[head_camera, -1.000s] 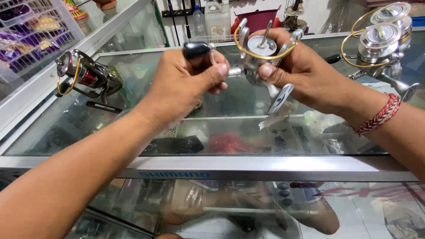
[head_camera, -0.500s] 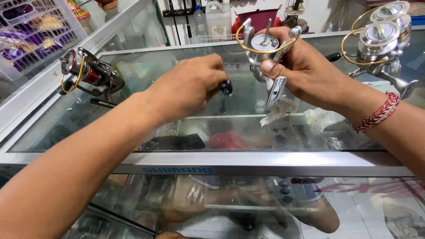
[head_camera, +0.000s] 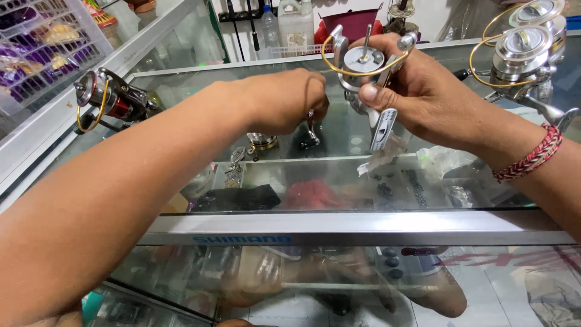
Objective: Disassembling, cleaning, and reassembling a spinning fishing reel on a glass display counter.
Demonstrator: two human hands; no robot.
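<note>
Silver metal with a gold wire bail: that is the fishing reel [head_camera: 366, 63] we are holding up in our right hand [head_camera: 423, 91], above the glass table [head_camera: 339, 221]. The right grip is pressed together around the reel's body, the thumb lying across its front and the fingers wrapped behind, while the reel's flat silver foot [head_camera: 382, 128] is hanging down just below the thumb. Just beside that grip, toward our left, our left hand [head_camera: 284, 100] is hovering over the glass with its fingers curled in; the left grip seems to be pinching a small dark part [head_camera: 310, 118] that is dangling under the fingertips, though we cannot tell exactly what it is. Under the left grip, on the glass, a small round metal piece [head_camera: 262, 141] and a few tiny loose parts [head_camera: 235, 158] are lying. Well away from the left grip, toward the far left, a red and silver reel [head_camera: 109, 100] is resting on the table. Beyond the right grip, toward the far right, two more silver reels with gold bails [head_camera: 523, 51] are sitting together. A red braided wristband [head_camera: 532, 154] is circling our right wrist.
</note>
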